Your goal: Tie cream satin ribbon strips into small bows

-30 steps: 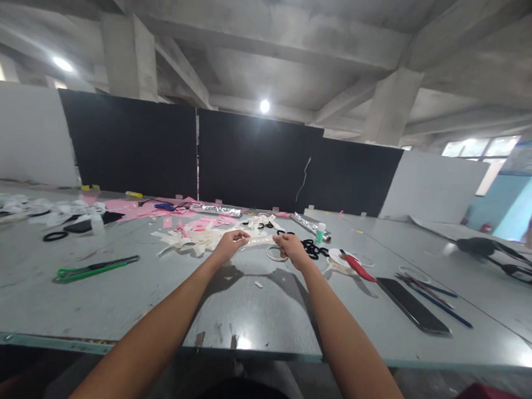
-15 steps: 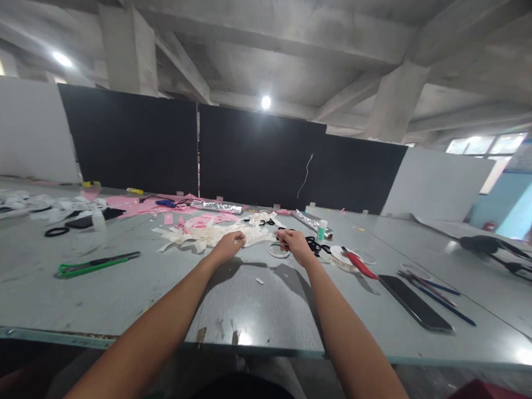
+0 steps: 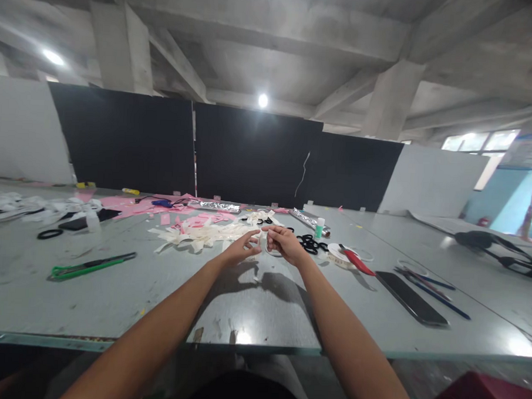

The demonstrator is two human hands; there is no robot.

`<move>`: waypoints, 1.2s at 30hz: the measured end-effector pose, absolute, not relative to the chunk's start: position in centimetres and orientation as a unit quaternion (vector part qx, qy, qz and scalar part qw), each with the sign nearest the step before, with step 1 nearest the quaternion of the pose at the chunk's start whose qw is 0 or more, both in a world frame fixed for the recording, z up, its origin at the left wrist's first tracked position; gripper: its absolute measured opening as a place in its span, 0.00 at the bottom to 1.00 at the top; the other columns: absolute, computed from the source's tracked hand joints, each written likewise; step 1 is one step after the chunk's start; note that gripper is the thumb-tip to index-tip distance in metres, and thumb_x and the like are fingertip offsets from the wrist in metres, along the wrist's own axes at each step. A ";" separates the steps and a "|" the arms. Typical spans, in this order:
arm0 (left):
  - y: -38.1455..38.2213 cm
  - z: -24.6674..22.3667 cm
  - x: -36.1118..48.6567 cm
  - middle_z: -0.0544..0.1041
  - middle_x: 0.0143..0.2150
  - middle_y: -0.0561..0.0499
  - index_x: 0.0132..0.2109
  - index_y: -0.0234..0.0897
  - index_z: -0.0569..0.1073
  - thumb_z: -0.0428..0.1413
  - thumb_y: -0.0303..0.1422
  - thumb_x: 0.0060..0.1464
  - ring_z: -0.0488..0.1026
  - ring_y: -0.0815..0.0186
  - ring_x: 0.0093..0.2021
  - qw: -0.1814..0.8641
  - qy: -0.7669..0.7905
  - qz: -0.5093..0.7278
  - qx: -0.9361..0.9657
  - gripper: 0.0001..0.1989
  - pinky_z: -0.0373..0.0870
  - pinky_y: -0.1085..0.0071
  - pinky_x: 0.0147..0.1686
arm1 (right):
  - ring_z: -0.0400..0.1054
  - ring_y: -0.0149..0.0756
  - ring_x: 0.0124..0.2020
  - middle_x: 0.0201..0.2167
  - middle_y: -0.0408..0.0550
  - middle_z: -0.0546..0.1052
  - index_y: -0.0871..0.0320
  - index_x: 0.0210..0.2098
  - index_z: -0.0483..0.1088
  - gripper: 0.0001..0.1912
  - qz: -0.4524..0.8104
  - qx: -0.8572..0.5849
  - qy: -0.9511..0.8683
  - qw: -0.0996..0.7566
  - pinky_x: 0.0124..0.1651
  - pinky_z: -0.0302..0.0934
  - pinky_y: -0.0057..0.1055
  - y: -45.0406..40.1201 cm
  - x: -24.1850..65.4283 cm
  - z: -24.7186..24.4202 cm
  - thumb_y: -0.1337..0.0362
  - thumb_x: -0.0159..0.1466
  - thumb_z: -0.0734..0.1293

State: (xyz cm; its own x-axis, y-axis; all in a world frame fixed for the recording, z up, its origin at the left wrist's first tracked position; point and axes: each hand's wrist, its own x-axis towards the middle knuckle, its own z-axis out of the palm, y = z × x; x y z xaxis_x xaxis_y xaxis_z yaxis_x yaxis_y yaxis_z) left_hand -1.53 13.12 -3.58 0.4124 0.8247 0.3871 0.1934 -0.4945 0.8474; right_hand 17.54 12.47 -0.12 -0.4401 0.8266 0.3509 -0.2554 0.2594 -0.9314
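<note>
My left hand is just above the table with its fingers apart and bent, their tips close to those of the other hand. My right hand is closed in a pinch. A small pale piece shows between the two hands, too blurred to name. Below the right hand, a white ring lies partly hidden on the table. Cream-coloured strips are heaped just beyond the left hand. Several black rings lie to the right of the right hand, beside a glue stick.
On the right are a tape roll, a red-handled tool, a dark phone and pens. A green utility knife lies left. Pink scraps and foil lie farther back, before black panels.
My hands have come together, the left moving right and its fingers opening, the right moving slightly left. The pale strip that ran between them no longer shows stretched out.
</note>
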 end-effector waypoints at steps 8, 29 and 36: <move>12.2 -2.7 -0.6 0.64 0.18 0.59 0.38 0.33 0.69 0.54 0.49 0.48 0.63 0.72 0.18 0.384 0.330 0.476 0.719 0.21 0.61 0.73 0.24 | 0.59 0.24 0.17 0.18 0.38 0.66 0.63 0.40 0.73 0.17 0.435 -0.339 -0.701 0.452 0.23 0.57 0.23 12.5 18.0 0.5 0.57 0.56 0.68; 5.6 -3.6 -0.9 0.77 0.34 0.49 0.43 0.42 0.72 0.48 0.36 0.54 0.71 0.62 0.33 0.132 0.514 0.216 0.820 0.12 0.56 0.71 0.30 | 0.66 0.51 0.47 0.47 0.67 0.70 0.64 0.49 0.69 0.20 -0.107 -0.795 -0.563 0.200 0.46 0.58 0.42 6.5 31.9 -0.2 0.58 0.62 0.62; 4.9 -3.6 -1.1 0.78 0.34 0.49 0.37 0.44 0.75 0.48 0.32 0.51 0.72 0.61 0.34 0.084 0.525 0.197 0.824 0.11 0.56 0.70 0.30 | 0.68 0.50 0.45 0.45 0.69 0.68 0.67 0.53 0.64 0.19 -0.158 -0.821 -0.534 0.129 0.42 0.60 0.39 6.9 36.0 -1.0 0.69 0.67 0.51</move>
